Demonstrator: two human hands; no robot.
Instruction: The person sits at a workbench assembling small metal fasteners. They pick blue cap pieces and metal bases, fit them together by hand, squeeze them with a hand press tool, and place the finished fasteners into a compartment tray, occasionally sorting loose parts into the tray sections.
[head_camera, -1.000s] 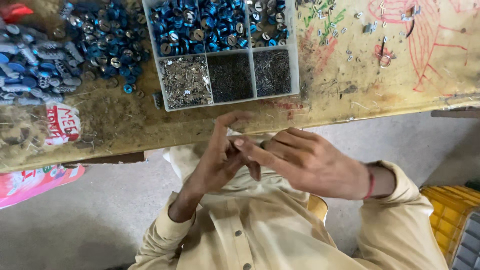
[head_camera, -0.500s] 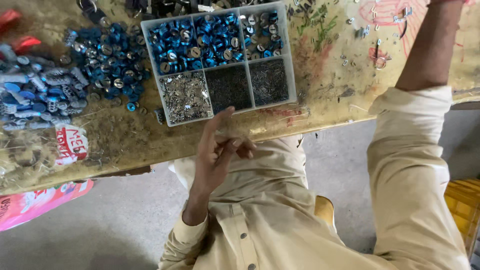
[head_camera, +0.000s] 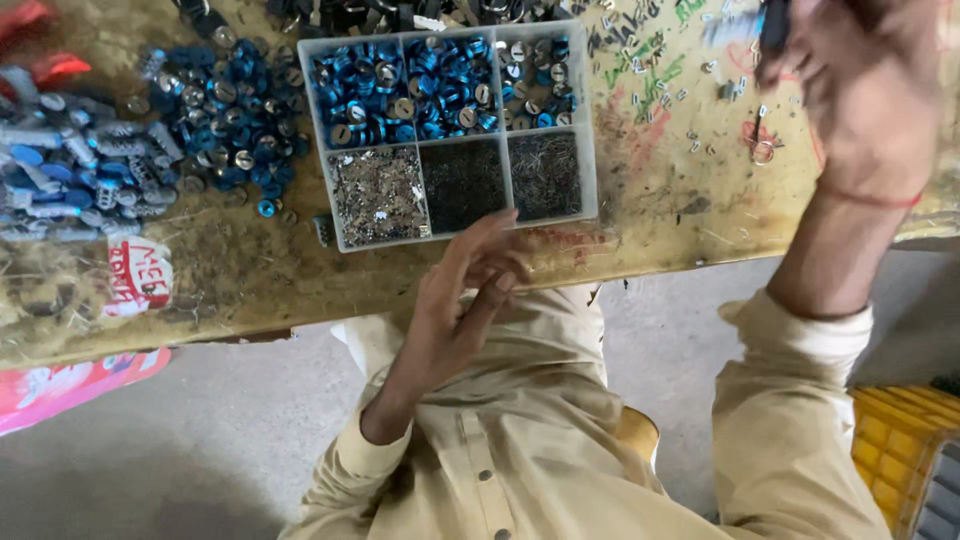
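Note:
My left hand (head_camera: 468, 300) hovers at the near edge of the worn wooden table (head_camera: 660, 215), just in front of a clear compartment box (head_camera: 591, 130). Its thumb presses against a fingertip; whether a small piece sits between them is not visible. My right hand (head_camera: 862, 95) is raised over the table's far right, blurred, with its fingers curled on a small dark piece (head_camera: 775, 22). The box holds blue-and-silver round parts (head_camera: 420, 85) in its top row, with silvery bits (head_camera: 378, 195) and dark pins (head_camera: 460, 185) below.
A loose heap of blue round parts (head_camera: 225, 110) lies left of the box, beside grey and blue pieces (head_camera: 70, 170). Small metal bits (head_camera: 760, 150) dot the table's right side. A yellow crate (head_camera: 900, 450) stands on the floor at right, a pink object (head_camera: 60, 385) at left.
My right hand left my left hand and swung up and right over the table. The left hand stayed near the table edge, fingers pinched.

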